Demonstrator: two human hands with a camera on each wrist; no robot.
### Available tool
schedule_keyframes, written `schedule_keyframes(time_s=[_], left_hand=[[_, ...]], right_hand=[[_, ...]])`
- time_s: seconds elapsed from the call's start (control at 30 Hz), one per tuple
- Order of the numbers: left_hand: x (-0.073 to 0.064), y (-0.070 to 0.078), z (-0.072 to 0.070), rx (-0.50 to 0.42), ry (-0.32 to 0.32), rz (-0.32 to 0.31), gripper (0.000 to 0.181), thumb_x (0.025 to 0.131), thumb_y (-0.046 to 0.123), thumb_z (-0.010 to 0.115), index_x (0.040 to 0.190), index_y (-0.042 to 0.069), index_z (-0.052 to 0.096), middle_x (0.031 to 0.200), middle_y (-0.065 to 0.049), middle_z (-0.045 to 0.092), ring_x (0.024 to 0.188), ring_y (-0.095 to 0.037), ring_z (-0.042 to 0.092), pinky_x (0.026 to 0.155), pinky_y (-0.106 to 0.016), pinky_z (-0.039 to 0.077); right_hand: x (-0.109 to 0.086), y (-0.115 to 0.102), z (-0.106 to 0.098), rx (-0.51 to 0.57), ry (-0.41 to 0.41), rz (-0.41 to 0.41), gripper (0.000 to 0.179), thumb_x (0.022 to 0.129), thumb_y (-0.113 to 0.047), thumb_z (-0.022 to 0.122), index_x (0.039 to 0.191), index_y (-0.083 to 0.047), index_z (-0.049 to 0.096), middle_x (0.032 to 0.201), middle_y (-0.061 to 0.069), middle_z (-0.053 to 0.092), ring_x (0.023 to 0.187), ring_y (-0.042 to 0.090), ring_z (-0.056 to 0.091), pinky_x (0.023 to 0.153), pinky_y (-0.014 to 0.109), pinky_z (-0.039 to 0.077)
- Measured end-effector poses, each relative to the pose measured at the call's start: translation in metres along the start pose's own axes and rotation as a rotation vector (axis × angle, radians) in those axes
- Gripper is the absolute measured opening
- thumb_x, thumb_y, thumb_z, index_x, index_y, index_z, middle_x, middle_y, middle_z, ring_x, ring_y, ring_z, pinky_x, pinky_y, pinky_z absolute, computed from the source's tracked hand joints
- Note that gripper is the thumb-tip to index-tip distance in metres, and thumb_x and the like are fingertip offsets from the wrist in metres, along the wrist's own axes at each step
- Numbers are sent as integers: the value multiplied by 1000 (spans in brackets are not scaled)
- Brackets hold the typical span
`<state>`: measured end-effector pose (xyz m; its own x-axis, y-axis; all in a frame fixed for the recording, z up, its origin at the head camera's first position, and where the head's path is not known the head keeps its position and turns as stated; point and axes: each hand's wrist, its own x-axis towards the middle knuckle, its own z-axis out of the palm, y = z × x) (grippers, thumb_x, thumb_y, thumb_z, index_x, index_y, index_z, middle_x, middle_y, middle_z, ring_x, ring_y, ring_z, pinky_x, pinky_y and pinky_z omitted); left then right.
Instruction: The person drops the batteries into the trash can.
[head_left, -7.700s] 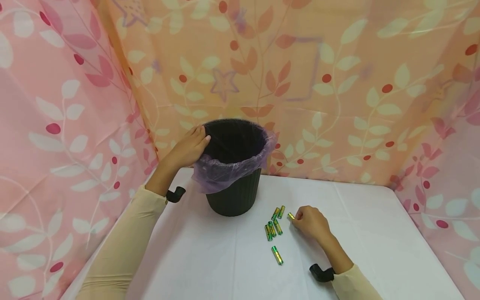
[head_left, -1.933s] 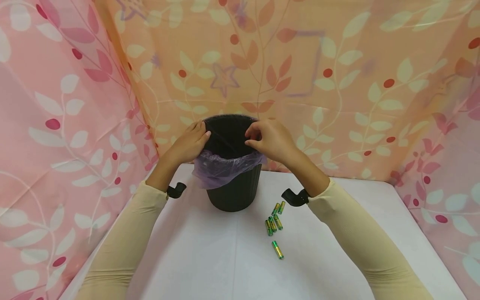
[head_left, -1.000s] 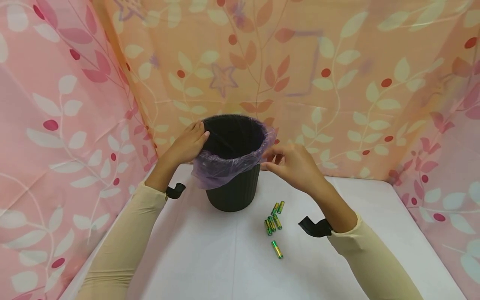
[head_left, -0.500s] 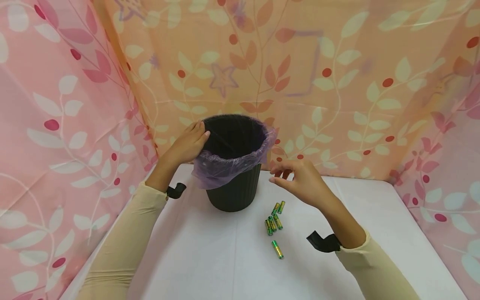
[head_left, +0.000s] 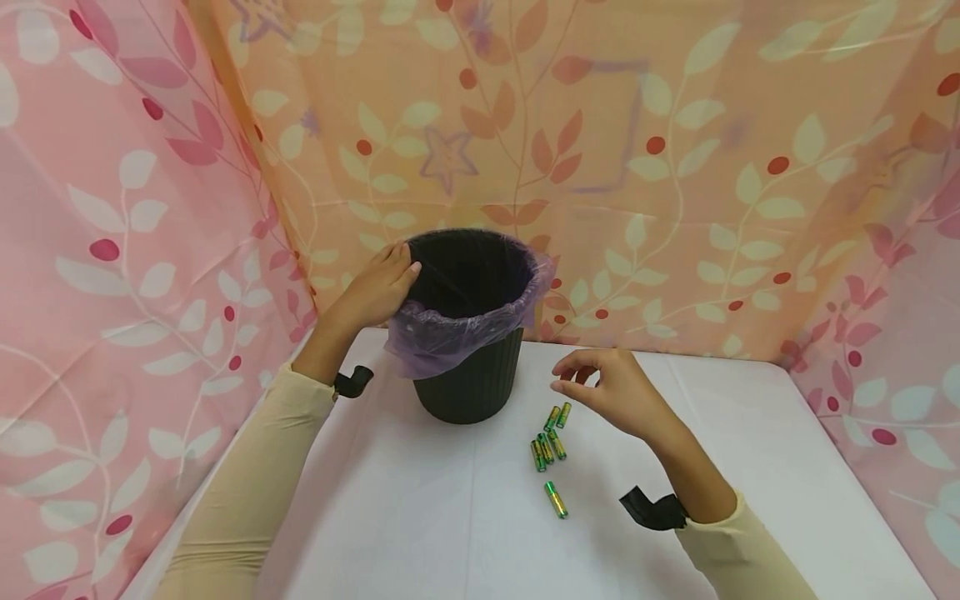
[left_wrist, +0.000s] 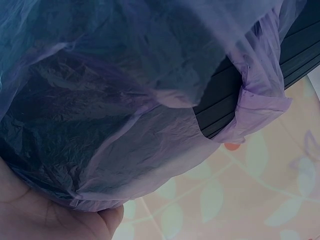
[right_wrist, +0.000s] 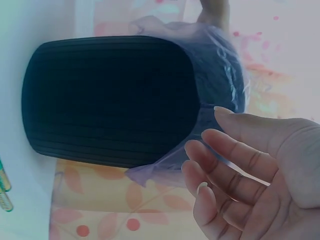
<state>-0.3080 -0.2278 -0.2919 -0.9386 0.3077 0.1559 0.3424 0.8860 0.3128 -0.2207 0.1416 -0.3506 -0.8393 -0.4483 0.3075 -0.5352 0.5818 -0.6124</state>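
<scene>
A dark ribbed bin [head_left: 480, 379] lined with a purple plastic bag [head_left: 450, 337] stands upright at the back of the table. My left hand [head_left: 375, 287] grips its left rim over the bag; the left wrist view shows the palm and a fingertip against the bag [left_wrist: 150, 150]. My right hand [head_left: 615, 387] hovers right of the bin, thumb and fingers loosely curved and apart. The right wrist view shows nothing in its fingers [right_wrist: 240, 150]. Several green-and-gold batteries [head_left: 557, 446] lie just left of and below it. One battery [head_left: 556, 500] lies apart, nearer the front.
A white cloth covers the table [head_left: 420, 517]. A floral orange curtain [head_left: 600, 250] hangs close behind the bin, and pink floral curtains [head_left: 150, 333] flank both sides. The bin's interior is dark, its bottom hidden.
My right hand picked up a battery from the table, went to the bin's mouth, and has come back down, empty, near the batteries. My left hand has stayed on the rim.
</scene>
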Motion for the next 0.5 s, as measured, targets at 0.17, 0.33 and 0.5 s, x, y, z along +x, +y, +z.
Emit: schedule_keyframes(time_s=[0.17,0.33,0.5], left_hand=[[0,0,0,-5,0,-1,65,112,35,21,156,-12,13,166,-26,10,155,-37,1,125,-48,3],[-1,0,-1,-9,-2,-4,65,112,36,21,156,-11,12,166,-25,9,155,-37,1,125,-48,3],[-1,0,-1,-4,-4,-8,65,112,36,20,156,-11,12,166,-25,8,156,-36,1,125,-48,3]], right_hand=[[-6,8,6,-10,-32,50,7,89,-21,80,96,-19,79,85,-11,70,82,14,62,63,30,52],[-12,18,10,1,-56,57,8,89,-21,80,97,-20,78,86,-12,71,83,13,63,65,31,52],[-15,28,14,16,-63,64,9,89,-21,80,98,-19,78,87,-11,71,83,13,63,64,30,52]])
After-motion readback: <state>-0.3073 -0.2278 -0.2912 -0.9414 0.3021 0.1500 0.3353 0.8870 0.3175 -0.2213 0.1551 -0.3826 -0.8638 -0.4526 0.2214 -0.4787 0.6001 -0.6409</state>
